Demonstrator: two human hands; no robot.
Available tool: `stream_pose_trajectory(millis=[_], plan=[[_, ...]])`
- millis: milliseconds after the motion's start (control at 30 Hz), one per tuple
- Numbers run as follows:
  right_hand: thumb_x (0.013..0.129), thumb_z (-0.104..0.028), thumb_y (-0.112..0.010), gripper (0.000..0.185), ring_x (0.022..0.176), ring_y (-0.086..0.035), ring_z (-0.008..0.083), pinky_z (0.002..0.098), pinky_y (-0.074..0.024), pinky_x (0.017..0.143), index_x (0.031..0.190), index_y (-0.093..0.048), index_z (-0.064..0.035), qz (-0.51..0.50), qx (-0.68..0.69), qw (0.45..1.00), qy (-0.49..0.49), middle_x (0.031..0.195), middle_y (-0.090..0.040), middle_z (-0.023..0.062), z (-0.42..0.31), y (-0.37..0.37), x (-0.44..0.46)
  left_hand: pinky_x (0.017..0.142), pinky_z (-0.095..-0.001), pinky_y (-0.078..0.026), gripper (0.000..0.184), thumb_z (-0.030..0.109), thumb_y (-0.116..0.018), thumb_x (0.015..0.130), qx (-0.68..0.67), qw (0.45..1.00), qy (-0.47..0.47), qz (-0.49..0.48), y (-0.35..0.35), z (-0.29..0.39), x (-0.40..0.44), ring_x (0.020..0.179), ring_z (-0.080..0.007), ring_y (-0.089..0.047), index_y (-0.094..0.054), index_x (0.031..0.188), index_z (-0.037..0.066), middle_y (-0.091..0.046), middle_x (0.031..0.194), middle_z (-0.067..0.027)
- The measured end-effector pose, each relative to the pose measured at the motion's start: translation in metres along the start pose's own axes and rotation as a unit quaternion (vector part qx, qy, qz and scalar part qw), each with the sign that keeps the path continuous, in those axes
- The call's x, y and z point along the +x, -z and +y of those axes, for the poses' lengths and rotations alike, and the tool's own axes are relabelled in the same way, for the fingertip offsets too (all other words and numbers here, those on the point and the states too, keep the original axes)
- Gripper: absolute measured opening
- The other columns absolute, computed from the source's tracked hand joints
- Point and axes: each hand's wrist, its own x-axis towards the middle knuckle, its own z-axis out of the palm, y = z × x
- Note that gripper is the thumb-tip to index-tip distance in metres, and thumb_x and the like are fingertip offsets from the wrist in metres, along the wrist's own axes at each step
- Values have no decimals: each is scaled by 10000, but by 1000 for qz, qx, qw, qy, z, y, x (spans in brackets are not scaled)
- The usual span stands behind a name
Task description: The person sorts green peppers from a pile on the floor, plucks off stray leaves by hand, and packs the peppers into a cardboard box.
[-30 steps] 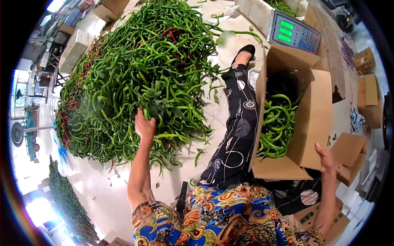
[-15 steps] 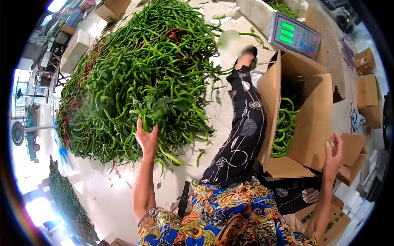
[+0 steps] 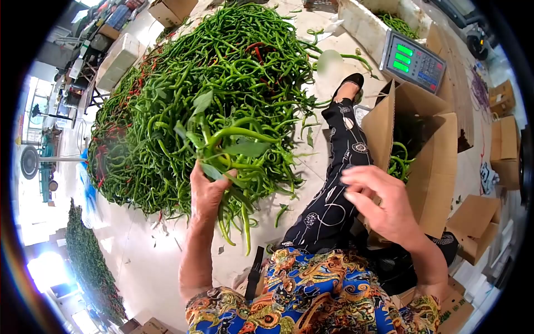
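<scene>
My left hand (image 3: 208,192) grips a bunch of green peppers with leaves (image 3: 231,146), raised in front of a large pepper pile (image 3: 183,83). Several long peppers hang down below the fingers. My right hand (image 3: 378,201) is above my patterned trouser leg, fingers apart and holding nothing, at the near side of an open cardboard box (image 3: 439,172). Inside that box green peppers (image 3: 398,161) show in part; my right hand and a box flap hide the rest.
Beyond the box, a scale display (image 3: 414,60) with green digits leans by a white foam box (image 3: 359,22). My outstretched leg (image 3: 347,139) lies between pile and box. More cardboard boxes (image 3: 473,222) stand at the right, and a fan (image 3: 30,162) at the left.
My left hand has lifted the bunch of peppers off the pile, towards me. My right hand has moved left, from the box's outer right side to over my leg. The view has shifted slightly.
</scene>
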Motion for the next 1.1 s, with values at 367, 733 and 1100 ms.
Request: stream_pose_trajectory(millis=[367,733,1100], plan=[[749,-224,-790,514,656,-650,347,427,-536,600,1112,-526,27,40,-30,993,106,880,-635,184,-15,-75,57,796,-317,-512,550,-26,-681,705,263,932,-247,-34,-60,-4,-20,936,-215,-604,-549,1238,6,-583,1041,-101],[826,-24,-583,190,604,-645,165,312,-492,570,992,-675,-14,-23,142,989,20,701,-660,131,20,-75,63,803,-363,-490,501,21,-656,681,236,959,-121,-102,-61,-6,-22,893,-323,-608,-536,1160,-62,-576,1023,-184],[948,-160,-554,196,498,-410,32,196,-317,461,959,-710,-42,85,321,935,-126,610,-531,-75,31,-19,70,734,-265,-462,470,47,-669,734,166,962,-20,-217,-50,-7,-35,829,-115,-543,-526,1179,-6,-598,938,-56]])
